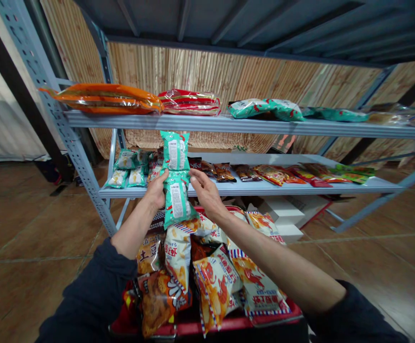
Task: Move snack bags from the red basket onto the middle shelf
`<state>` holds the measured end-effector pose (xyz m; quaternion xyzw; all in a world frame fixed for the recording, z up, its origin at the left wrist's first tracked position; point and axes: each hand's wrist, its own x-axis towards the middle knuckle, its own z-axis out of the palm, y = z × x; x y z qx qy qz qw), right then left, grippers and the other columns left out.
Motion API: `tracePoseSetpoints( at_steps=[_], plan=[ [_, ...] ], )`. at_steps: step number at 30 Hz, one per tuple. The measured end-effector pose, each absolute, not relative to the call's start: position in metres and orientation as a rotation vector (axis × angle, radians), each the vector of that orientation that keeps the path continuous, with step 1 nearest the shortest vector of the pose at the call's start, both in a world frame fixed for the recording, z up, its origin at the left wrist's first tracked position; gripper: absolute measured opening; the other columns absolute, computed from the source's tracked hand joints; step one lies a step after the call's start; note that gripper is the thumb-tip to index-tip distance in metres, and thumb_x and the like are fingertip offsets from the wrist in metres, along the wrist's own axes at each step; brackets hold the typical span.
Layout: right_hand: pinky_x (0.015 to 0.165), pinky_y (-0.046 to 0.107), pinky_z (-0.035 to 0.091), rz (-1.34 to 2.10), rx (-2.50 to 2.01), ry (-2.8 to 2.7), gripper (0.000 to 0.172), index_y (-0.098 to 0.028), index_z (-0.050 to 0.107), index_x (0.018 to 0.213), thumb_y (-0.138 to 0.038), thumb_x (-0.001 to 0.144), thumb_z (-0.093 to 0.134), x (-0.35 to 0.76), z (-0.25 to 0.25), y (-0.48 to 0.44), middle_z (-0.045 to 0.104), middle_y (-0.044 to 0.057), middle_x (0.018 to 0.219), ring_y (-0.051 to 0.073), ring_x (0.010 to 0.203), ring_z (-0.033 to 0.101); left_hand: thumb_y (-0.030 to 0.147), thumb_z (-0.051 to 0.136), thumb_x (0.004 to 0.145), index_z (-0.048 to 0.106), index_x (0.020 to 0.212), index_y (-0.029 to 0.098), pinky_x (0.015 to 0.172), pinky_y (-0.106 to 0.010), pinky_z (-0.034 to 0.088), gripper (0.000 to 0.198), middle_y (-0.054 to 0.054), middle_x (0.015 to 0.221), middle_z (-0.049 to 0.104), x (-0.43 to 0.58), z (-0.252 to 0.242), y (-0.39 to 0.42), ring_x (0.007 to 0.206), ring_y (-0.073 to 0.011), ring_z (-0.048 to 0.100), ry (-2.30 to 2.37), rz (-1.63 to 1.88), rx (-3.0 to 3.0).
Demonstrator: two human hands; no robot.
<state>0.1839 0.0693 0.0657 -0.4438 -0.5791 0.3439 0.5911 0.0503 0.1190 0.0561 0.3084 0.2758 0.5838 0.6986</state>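
Note:
Two teal snack bags [176,199], joined end to end at a crimped seam, hang upright in front of the lower shelf with their white label panels facing me. My left hand [155,191] grips them by the left edge near the seam, thumb in front. At the right edge, my right hand [206,191] has bent fingers pinching the seam area. Below both hands, a red basket [189,329] is piled with white-and-orange snack bags [212,286], an orange-brown bag [162,297] and a potato snack bag [150,255].
The lower shelf [250,189] holds small teal packs [126,166] at left and several brown, red and green packs further right. On the upper shelf [200,123] lie an orange pack [109,97], a red pack [191,102] and teal bags [264,109]. White boxes [282,212] sit underneath.

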Motion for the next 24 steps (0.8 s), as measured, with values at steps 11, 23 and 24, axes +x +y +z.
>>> tracePoseSetpoints(
  at_steps=[11,23,24],
  plan=[
    [0.073,0.030,0.048,1.569,-1.132,-1.065,0.051,-0.020,0.054,0.111,-0.031,0.065,0.071,0.187,0.059,0.050,0.067,0.004,0.095,0.016,0.080,0.062,0.028,0.059,0.075,0.060,0.092,0.016,0.076,-0.041,0.051,0.021,-0.005,0.078,0.069,0.055,0.035,0.128,0.077,-0.0236,0.066,0.617,1.245,0.464],
    [0.064,0.024,0.047,1.643,-1.100,-1.059,0.041,-0.017,0.061,0.102,-0.020,0.062,0.070,0.195,0.058,0.045,0.069,0.003,0.085,0.012,0.066,0.061,0.026,0.074,0.061,0.058,0.089,0.017,0.078,-0.036,0.049,0.033,-0.004,0.080,0.069,0.047,0.041,0.149,0.071,-0.0169,0.064,0.533,1.421,0.584],
    [0.064,0.025,0.047,1.644,-1.103,-1.071,0.042,-0.018,0.061,0.102,-0.021,0.061,0.071,0.196,0.056,0.046,0.069,0.003,0.086,0.012,0.066,0.061,0.027,0.074,0.061,0.058,0.088,0.016,0.077,-0.035,0.050,0.033,-0.004,0.078,0.068,0.046,0.041,0.152,0.070,-0.0166,0.064,0.536,1.416,0.586]
  ],
)
